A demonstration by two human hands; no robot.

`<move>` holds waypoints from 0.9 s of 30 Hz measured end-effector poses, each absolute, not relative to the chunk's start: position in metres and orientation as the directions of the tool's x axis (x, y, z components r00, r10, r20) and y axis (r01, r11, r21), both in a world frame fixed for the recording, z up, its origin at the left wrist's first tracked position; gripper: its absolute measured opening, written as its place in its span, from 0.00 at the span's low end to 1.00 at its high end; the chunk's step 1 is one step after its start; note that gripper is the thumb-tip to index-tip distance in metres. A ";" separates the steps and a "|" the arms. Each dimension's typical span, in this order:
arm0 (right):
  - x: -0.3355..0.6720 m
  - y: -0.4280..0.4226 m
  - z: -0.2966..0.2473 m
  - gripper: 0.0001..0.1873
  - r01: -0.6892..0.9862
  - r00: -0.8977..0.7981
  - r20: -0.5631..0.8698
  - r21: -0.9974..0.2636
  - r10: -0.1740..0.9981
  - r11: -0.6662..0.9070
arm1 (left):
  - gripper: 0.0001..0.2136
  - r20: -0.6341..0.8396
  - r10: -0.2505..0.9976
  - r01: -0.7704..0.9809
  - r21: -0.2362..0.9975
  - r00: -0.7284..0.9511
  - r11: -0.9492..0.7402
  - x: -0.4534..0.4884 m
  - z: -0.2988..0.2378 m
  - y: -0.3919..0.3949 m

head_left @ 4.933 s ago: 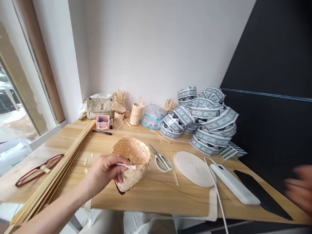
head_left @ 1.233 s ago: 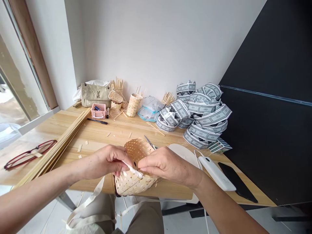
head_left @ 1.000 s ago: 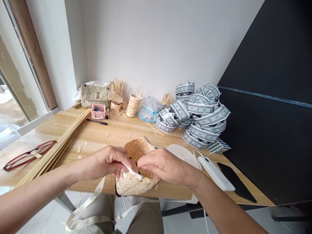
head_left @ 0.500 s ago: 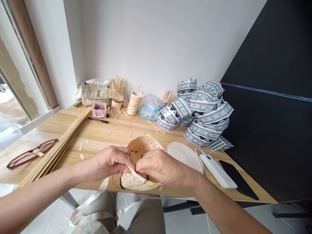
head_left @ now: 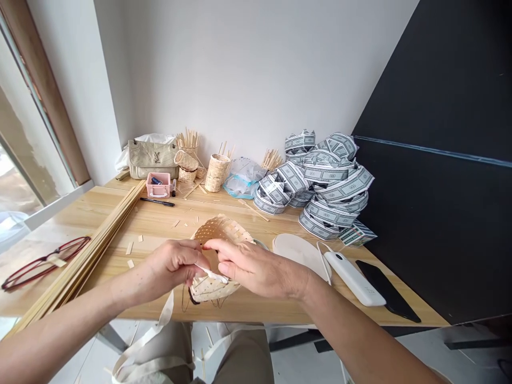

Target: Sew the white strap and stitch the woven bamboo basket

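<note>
A small woven bamboo basket (head_left: 216, 290) leans near the table's front edge, its open side toward me. My left hand (head_left: 186, 261) is closed in a pinch on a white cloth strip (head_left: 214, 275) lying along the basket's near rim. A long tail of the strip hangs from the left hand to my lap. My right hand (head_left: 248, 266) is over the basket's right side, index finger stretched to the left fingertips and thumb apart from it, close to the strip's end. Its other fingers are hidden. Dark thread shows at the basket's lower left.
Long bamboo strips (head_left: 92, 250) and red glasses (head_left: 46, 261) lie at left. Behind are a pink box (head_left: 158, 185), a handbag (head_left: 154, 158) and small woven containers (head_left: 217, 173). At right are stacked patterned bands (head_left: 332, 186), a white power bank (head_left: 354, 278) and a black phone (head_left: 388, 290).
My right hand has opened from a pinch, its index finger now stretched out toward the left hand. The left hand keeps its pinch on the strip, and the view has shifted slightly.
</note>
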State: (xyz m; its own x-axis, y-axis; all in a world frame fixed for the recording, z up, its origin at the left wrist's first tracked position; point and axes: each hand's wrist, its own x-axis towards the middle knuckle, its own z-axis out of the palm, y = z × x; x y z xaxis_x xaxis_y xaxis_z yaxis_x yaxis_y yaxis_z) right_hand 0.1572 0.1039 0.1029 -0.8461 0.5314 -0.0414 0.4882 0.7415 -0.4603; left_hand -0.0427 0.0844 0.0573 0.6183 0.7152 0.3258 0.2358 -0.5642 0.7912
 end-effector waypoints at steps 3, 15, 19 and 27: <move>0.154 0.102 0.102 0.13 0.480 -0.854 -0.021 -0.418 0.521 0.771 | 0.12 0.312 0.740 0.242 0.809 0.595 -0.536 -0.043 0.058 0.084; 0.139 0.098 0.096 0.11 0.515 -0.840 0.027 -0.270 0.542 0.813 | 0.12 0.502 0.681 0.316 0.628 0.534 -0.711 -0.043 0.054 0.087; 0.141 0.103 0.101 0.14 0.509 -0.839 0.003 -0.350 0.544 0.787 | 0.08 0.523 0.667 0.368 0.567 0.530 -0.737 -0.045 0.050 0.086; 0.152 0.124 0.108 0.23 0.501 -0.782 0.028 -0.566 0.622 0.655 | 0.09 0.635 0.538 0.498 0.266 0.554 -0.826 -0.044 0.045 0.085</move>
